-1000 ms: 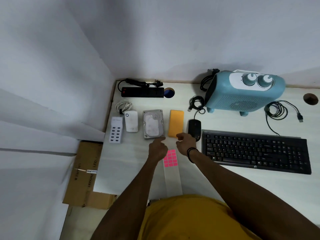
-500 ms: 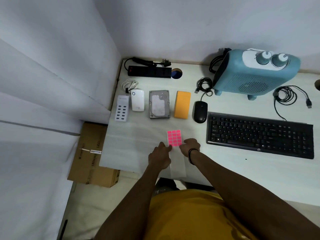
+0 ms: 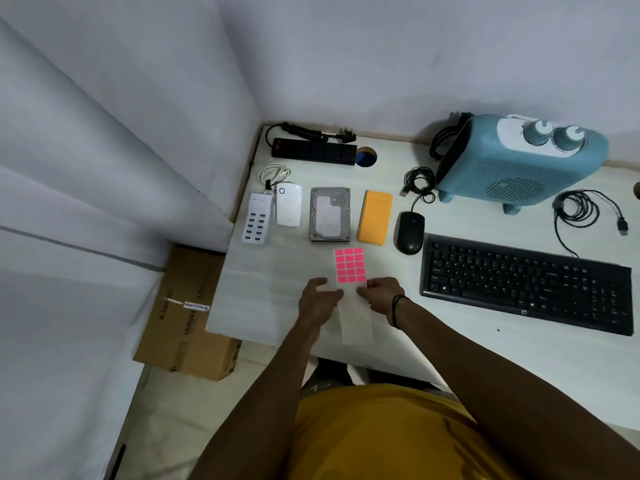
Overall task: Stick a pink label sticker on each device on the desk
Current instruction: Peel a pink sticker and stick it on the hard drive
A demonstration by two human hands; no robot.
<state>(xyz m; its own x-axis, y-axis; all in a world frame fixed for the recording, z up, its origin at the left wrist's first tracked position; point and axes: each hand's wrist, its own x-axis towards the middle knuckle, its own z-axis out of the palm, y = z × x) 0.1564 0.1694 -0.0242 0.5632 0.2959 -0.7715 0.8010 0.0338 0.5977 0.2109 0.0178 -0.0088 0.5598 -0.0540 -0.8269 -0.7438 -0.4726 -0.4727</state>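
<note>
A white backing strip with a block of pink label stickers (image 3: 349,265) lies on the desk in front of the devices. My left hand (image 3: 317,301) presses the strip's left edge just below the pink block. My right hand (image 3: 379,294) pinches at the block's lower right corner. Beyond the sheet stand a white USB hub (image 3: 256,220), a white adapter (image 3: 288,204), a bare hard drive (image 3: 329,214), an orange power bank (image 3: 375,216) and a black mouse (image 3: 409,232). No pink label shows on any of them.
A black keyboard (image 3: 526,282) lies at the right and a blue fan heater (image 3: 519,161) behind it. A black power strip (image 3: 313,152) sits at the back, loose cables (image 3: 576,209) at the far right. A cardboard box (image 3: 187,317) stands on the floor by the desk's left edge.
Both hands have drawn back from the hard drive and power bank to the sticker sheet. They now sit below the pink block on either side of the strip.
</note>
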